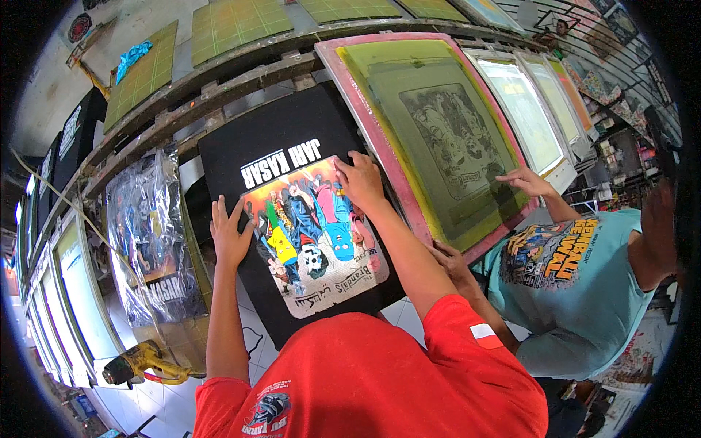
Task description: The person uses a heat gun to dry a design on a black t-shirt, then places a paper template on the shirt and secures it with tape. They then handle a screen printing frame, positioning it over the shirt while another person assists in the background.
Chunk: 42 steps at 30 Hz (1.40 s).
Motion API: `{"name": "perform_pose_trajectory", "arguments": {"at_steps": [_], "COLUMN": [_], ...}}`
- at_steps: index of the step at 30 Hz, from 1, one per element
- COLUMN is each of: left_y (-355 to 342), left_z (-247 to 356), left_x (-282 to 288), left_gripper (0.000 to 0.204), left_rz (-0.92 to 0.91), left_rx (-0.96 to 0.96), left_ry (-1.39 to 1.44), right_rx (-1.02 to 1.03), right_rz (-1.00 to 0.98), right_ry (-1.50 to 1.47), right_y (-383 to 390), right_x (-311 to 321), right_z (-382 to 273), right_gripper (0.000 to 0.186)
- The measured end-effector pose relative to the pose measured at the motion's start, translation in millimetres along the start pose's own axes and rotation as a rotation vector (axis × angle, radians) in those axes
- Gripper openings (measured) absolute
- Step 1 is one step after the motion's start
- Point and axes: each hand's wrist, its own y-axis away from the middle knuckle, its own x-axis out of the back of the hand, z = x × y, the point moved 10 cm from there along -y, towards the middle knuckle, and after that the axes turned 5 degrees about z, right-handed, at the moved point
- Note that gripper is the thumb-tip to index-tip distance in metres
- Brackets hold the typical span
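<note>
A black T-shirt panel (244,157) lies flat on a board in front of me, with a colourful cartoon print (310,226) of several figures and white lettering, upside down from my side. My left hand (231,232) rests on the black cloth at the print's left edge, fingers spread. Against the print's upper right edge lies my right hand (360,181), its fingers out on the fabric. Neither hand holds anything.
A pink-framed printing screen (380,109) stands at the right; a co-worker in a teal shirt (569,292) has hands at it. Lower left is a yellow heat gun (150,363), near a plastic-covered printed shirt (150,233). A wooden rail (241,84) runs behind.
</note>
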Motion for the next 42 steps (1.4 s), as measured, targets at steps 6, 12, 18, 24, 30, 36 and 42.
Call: {"name": "perform_pose_trajectory", "arguments": {"at_steps": [6, 12, 18, 24, 30, 36, 42], "left_y": [0, 2, 2, 2, 1, 4, 0], "left_z": [5, 5, 8, 7, 9, 6, 5], "left_x": [3, 6, 6, 5, 7, 10, 6], "left_gripper": [0.056, 0.056, 0.056, 0.055, 0.056, 0.055, 0.055], "left_rz": [0.001, 0.01, 0.01, 0.021, 0.033, 0.065, 0.073], "left_rx": [-0.007, -0.011, -0.016, -0.023, -0.038, -0.074, -0.067], "left_ry": [0.021, 0.026, 0.034, 0.044, 0.067, 0.072, 0.066], "right_rx": [-0.08, -0.084, -0.081, -0.095, -0.103, -0.098, -0.114], "right_rz": [0.043, 0.036, 0.079, 0.071, 0.081, 0.073, 0.037], "right_ry": [-0.061, -0.058, -0.055, -0.082, -0.088, -0.12, -0.108], "right_y": [-6, 1, 3, 3, 4, 0, 1], "right_x": [5, 2, 4, 3, 5, 3, 2], "right_z": [9, 5, 8, 9, 11, 8, 12], "right_gripper": [0.03, 0.032, 0.032, 0.031, 0.031, 0.029, 0.029]}}
